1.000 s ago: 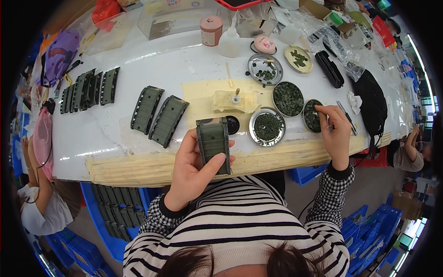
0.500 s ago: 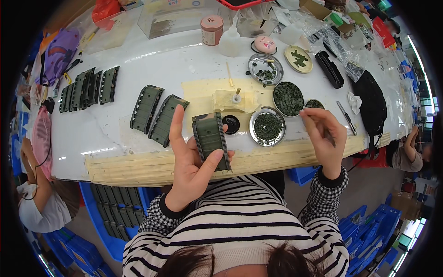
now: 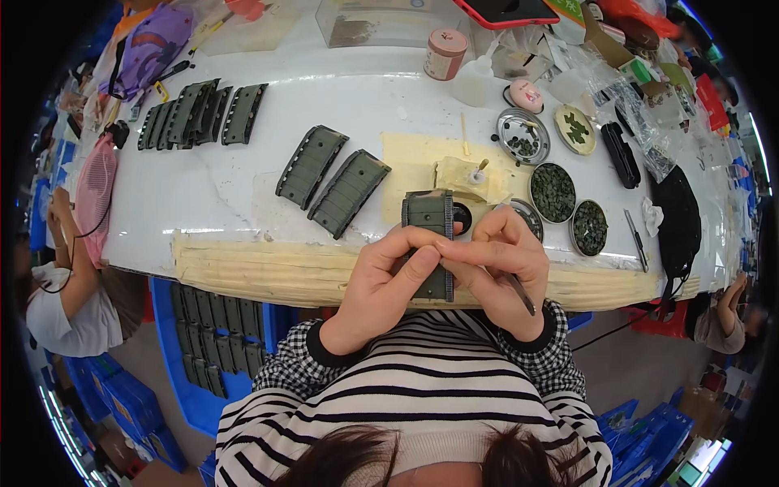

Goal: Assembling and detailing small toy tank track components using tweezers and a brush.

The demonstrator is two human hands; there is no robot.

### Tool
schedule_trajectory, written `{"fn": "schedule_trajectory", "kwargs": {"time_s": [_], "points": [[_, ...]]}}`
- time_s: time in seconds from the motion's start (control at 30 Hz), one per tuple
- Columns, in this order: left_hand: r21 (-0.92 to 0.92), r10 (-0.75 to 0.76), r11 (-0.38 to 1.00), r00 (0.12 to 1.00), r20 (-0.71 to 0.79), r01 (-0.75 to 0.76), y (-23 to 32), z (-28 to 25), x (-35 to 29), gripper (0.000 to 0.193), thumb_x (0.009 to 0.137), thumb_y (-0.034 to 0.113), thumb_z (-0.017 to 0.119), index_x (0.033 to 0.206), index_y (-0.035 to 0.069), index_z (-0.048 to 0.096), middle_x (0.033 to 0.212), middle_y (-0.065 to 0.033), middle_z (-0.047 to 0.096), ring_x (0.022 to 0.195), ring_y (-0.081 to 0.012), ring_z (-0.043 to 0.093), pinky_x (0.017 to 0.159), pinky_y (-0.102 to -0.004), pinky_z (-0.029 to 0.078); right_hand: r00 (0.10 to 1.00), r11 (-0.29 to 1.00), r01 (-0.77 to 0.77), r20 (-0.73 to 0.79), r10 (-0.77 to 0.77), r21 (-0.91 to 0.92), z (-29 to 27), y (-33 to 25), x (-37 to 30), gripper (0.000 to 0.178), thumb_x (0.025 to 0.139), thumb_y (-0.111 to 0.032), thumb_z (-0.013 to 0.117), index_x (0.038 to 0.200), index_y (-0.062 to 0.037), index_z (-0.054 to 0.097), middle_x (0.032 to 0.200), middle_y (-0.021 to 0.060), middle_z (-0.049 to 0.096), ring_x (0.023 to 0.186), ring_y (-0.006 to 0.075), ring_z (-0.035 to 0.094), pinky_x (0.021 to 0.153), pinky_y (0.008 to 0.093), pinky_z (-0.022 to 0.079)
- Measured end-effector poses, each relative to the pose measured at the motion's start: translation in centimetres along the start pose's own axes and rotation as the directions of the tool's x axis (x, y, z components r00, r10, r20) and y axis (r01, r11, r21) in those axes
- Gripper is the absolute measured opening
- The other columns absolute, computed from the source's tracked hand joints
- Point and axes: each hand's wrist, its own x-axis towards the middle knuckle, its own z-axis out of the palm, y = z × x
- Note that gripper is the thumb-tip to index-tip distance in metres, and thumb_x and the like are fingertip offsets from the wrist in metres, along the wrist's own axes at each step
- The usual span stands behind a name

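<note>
My left hand [image 3: 377, 284] is closed around a dark green ribbed panel [image 3: 428, 213], upright over the table's near edge. My right hand [image 3: 513, 264] has come against it, and the fingertips of both hands meet on the panel's face. Between them, any small piece is too small to make out. A thin metal tool [image 3: 520, 294] sticks out from under my right fingers; its tip is hidden. Two similar panels, a left one [image 3: 311, 167] and a right one [image 3: 350, 193], lie beyond my left hand. My right hand partly covers a steel dish [image 3: 529, 217].
Two round tins, a larger [image 3: 553, 192] and a smaller [image 3: 589, 228], hold dark green bits. Farther back are a steel dish [image 3: 502, 138] and a taped block [image 3: 454, 183]. A craft knife [image 3: 635, 239] lies right, several panels [image 3: 191, 114] left. A blue crate [image 3: 165, 325] of panels sits below.
My right hand has moved left from beside the small tin to the panel, and its fingertips now meet my left hand's. My left index finger and thumb have closed in over the panel.
</note>
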Motion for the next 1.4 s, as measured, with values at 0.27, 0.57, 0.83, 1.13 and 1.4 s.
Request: {"fn": "schedule_trajectory", "kwargs": {"time_s": [0.27, 0.57, 0.83, 1.13, 1.4], "points": [[0.02, -0.06, 0.998, 0.997, -0.037, 0.061, 0.1, -0.6, 0.0, 0.023, 0.102, 0.019, 0.047, 0.089, 0.002, 0.054, 0.111, -0.0118, 0.064, 0.104, -0.0139, 0.058, 0.093, -0.029, 0.043, 0.991, 0.982, 0.114, -0.051, -0.123, -0.152, 0.4, -0.3, 0.2, 0.032, 0.071, 0.001, 0.078, 0.102, -0.0072, 0.073, 0.082, 0.0055, 0.06, 0.065, 0.0142, 0.056, 0.06, 0.0234, 0.047], [0.202, 0.026, 0.979, 1.0, -0.006, -0.025, -0.3, -0.7, 0.2, 0.02, 0.101, 0.016, 0.048, 0.089, 0.001, 0.055, 0.104, -0.0084, 0.063, 0.089, -0.0095, 0.053, 0.082, -0.0245, 0.043, 0.767, 0.518, 0.63, 0.358, -0.532, -0.578, -1.7, -0.4, 1.1, 0.032, 0.065, -0.008, 0.066, 0.096, -0.0002, 0.069, 0.086, 0.0048, 0.063, 0.06, 0.0123, 0.054, 0.057, 0.0263, 0.044], [0.383, 0.101, 0.918, 0.995, 0.017, -0.1, 0.2, -0.4, 0.2, 0.009, 0.095, 0.009, 0.054, 0.096, 0.001, 0.058, 0.087, -0.0081, 0.055, 0.08, -0.0146, 0.051, 0.073, -0.0267, 0.042, 0.81, 0.543, 0.581, 0.365, -0.458, -0.606, -1.8, -1.0, 0.8, 0.025, 0.066, -0.003, 0.073, 0.091, -0.0019, 0.07, 0.082, 0.0057, 0.063, 0.063, 0.0169, 0.058, 0.058, 0.028, 0.045], [0.553, 0.267, 0.807, 0.963, -0.031, -0.206, 0.3, 0.9, -0.6, 0.072, 0.086, -0.003, 0.059, 0.148, -0.002, 0.024, 0.087, -0.0168, 0.063, 0.067, -0.0222, 0.06, 0.064, -0.0265, 0.048, 0.886, 0.73, 0.421, 0.072, -0.458, -0.539, -0.7, -1.3, 2.6, 0.03, 0.06, -0.001, 0.076, 0.089, -0.0024, 0.066, 0.078, 0.0065, 0.06, 0.06, 0.0201, 0.058, 0.053, 0.029, 0.045], [0.748, 0.381, 0.593, 0.922, 0.066, -0.299, -0.2, 0.7, -0.7, 0.072, 0.078, -0.006, 0.063, 0.144, -0.003, 0.035, 0.069, -0.0139, 0.056, 0.055, -0.0247, 0.053, 0.054, -0.0313, 0.047, 0.904, 0.718, 0.409, 0.14, -0.405, -0.563, -0.6, -1.1, 2.9, 0.028, 0.064, -0.003, 0.072, 0.092, -0.0022, 0.065, 0.081, 0.0059, 0.061, 0.059, 0.0201, 0.056, 0.053, 0.0291, 0.044]]}}
